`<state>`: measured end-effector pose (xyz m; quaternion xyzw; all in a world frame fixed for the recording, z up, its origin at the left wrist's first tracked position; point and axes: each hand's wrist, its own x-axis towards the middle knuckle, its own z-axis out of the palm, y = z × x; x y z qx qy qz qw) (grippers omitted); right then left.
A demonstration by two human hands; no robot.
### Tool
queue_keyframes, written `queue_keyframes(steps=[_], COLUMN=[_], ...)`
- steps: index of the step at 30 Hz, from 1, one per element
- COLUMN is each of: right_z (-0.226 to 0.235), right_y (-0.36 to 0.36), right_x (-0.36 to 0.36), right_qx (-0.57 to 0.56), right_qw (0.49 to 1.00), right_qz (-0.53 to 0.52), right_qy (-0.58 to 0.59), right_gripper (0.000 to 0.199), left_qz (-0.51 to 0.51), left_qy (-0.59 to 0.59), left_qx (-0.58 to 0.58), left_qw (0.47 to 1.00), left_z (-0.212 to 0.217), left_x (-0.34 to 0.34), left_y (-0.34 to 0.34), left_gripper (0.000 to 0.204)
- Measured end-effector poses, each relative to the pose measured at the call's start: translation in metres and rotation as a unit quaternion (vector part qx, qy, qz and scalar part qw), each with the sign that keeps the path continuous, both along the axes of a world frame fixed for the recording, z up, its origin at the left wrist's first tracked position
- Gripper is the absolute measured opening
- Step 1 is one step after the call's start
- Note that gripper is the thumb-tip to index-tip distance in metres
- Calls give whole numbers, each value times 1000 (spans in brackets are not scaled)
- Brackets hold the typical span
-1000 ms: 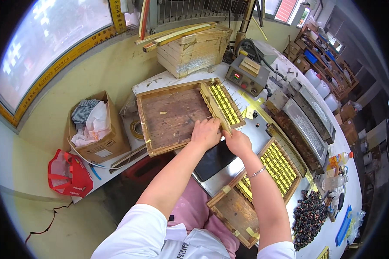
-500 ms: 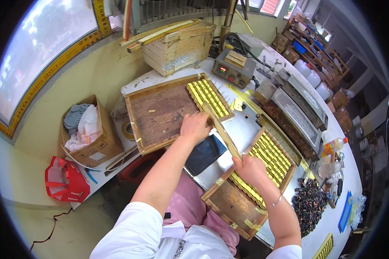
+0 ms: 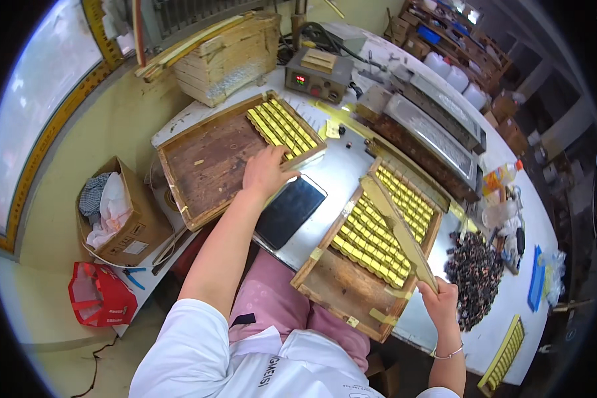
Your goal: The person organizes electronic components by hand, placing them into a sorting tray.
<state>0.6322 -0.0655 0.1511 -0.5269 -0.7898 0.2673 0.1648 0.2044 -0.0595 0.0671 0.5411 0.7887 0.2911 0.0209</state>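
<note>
My right hand grips one end of a flat wooden strip, which slants over the right wooden tray. Under and beside the strip, rows of yellow-wrapped blocks fill the far part of that tray. My left hand is at the near edge of the left wooden tray, fingers apart, by the near end of its yellow-wrapped rows. Its fingertips are partly hidden there, and no held object shows. A dark-screened tablet lies between the trays.
A pile of small dark parts lies right of the right tray. Behind stand a control box with a lit display and long metal units. A cardboard box and red bag are at left; a bottle at right.
My left hand has let go of the wooden strip and is at the left tray's edge. My right hand has carried the strip rightward and nearer, over the right tray. The view has shifted.
</note>
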Motion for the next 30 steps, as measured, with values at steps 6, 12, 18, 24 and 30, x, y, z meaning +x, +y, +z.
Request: queue_keyframes(steps=[6,12,18,24,30], right_z=[-49,-61,-73,-64,-48], right_y=[17,32,58,78,79], right_x=[80,98,97,102,108], right_qx=[-4,10,49,-41,-225], right_qw=[1000,997,991,980,967], right_qz=[-23,58,100,106,30], right_qy=[-12,-39,-70,-161,-111], right_gripper=[28,36,39,43,44], left_qz=[10,28,28,19,27], left_qy=[-77,-110,-116,-104,-112], left_qx=[-32,-15,-6,6,65], left_qw=[996,993,993,994,991], left_z=[-17,-29,-30,-33,-23], left_x=[23,40,55,60,71], left_y=[20,38,44,46,42], left_gripper=[48,36,30,32,23])
